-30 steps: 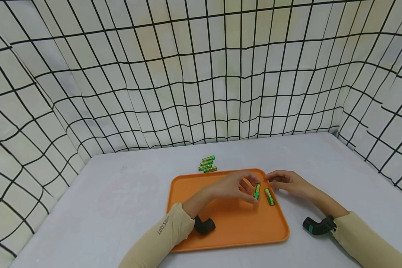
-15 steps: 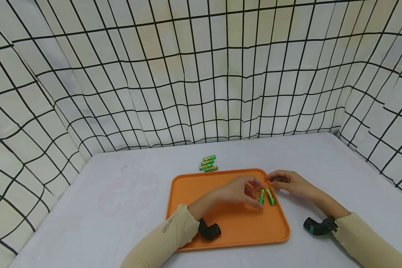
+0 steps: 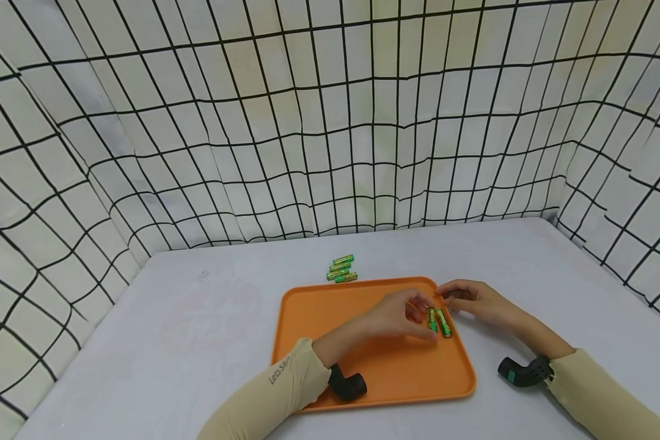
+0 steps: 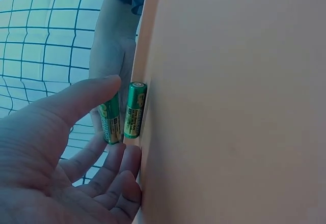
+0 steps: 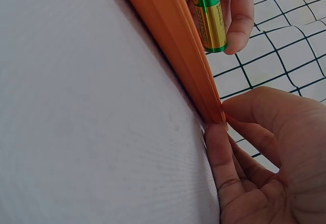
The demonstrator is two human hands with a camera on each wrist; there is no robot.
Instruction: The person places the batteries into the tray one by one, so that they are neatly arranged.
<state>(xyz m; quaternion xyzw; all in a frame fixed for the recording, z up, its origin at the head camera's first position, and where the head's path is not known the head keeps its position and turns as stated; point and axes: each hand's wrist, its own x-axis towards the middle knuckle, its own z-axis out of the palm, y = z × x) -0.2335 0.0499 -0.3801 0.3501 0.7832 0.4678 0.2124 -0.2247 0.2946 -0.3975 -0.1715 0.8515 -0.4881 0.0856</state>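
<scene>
In the head view my left hand (image 3: 398,315) is over the right part of an orange tray (image 3: 407,379). It pinches a green and gold battery (image 3: 431,319) lengthwise, thumb at one end and a fingertip at the other, as the left wrist view shows with the held battery (image 4: 111,121). Right beside it, along the tray's right rim, lies a second battery (image 3: 443,323). My right hand (image 3: 475,299) holds the tray's far right corner; in the right wrist view, thumb and forefinger pinch the tray rim (image 5: 178,51). Whether the held battery touches the tray is unclear.
Several matching batteries (image 3: 342,267) lie in a row on the white table (image 3: 198,330) behind the tray's far edge. A white wall with a black grid (image 3: 330,140) encloses the back and sides. Black devices (image 3: 348,386) sit on both wrists.
My left hand has moved right with the battery, bringing it down close beside the one at the rim. The right hand stays at the tray corner.
</scene>
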